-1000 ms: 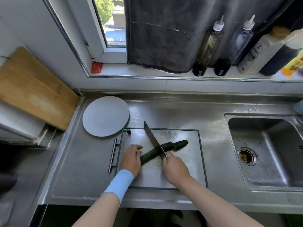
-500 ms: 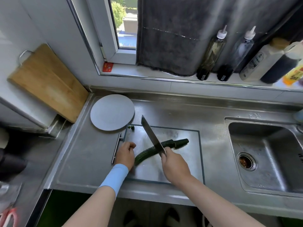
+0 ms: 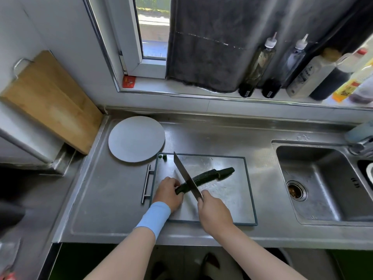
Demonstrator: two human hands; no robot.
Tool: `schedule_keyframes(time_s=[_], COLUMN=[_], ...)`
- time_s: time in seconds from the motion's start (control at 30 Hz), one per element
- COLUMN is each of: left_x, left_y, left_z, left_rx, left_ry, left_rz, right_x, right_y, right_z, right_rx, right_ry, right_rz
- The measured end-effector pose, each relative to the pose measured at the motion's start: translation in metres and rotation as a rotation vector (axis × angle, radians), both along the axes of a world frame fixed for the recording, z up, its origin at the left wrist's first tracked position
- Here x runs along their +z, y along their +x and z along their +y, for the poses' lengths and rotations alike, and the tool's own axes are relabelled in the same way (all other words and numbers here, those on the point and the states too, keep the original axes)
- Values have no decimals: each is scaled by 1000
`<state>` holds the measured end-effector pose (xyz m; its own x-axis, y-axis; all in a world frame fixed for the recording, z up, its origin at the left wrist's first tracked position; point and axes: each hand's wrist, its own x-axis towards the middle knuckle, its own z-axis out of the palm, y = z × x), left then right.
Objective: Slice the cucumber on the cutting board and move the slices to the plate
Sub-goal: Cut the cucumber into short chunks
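A wooden board (image 3: 50, 102) leans against the left wall, a dark curtain (image 3: 212, 47) hangs at the window, bottles (image 3: 258, 65) line the sill, a sink (image 3: 323, 199) sits right

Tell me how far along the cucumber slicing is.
Done: only small bits lie on the cutting board. In hand: left hand grips the cucumber, right hand holds the knife across it. Left: nearly all slicing; the plate holds no slices.

The long, dark green cucumber (image 3: 205, 175) lies slanted across my rectangular steel cutting board (image 3: 228, 199), with its left end nearer me. The broad steel blade of my knife (image 3: 184, 174) crosses it near that end. Two small green cut pieces (image 3: 163, 157) sit in the board's far left corner. The round, pale grey plate (image 3: 136, 139) lies flat just beside that corner.
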<state>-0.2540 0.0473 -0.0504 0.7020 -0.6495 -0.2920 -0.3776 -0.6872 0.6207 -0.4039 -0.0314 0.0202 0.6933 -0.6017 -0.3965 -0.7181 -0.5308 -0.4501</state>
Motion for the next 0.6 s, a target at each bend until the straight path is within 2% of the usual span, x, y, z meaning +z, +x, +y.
schedule_keyframes(time_s=[0.2,0.6], left_x=[-5,-6], left_y=[3,7], left_z=[0,-1], left_rx=[-39,-6], left_ry=[-10,-18], left_rz=[-32,32], right_x=[-1,-7], right_y=[3,15], right_z=[3,2], right_rx=[-24,-21], right_ry=[5,27], right_rz=[5,69])
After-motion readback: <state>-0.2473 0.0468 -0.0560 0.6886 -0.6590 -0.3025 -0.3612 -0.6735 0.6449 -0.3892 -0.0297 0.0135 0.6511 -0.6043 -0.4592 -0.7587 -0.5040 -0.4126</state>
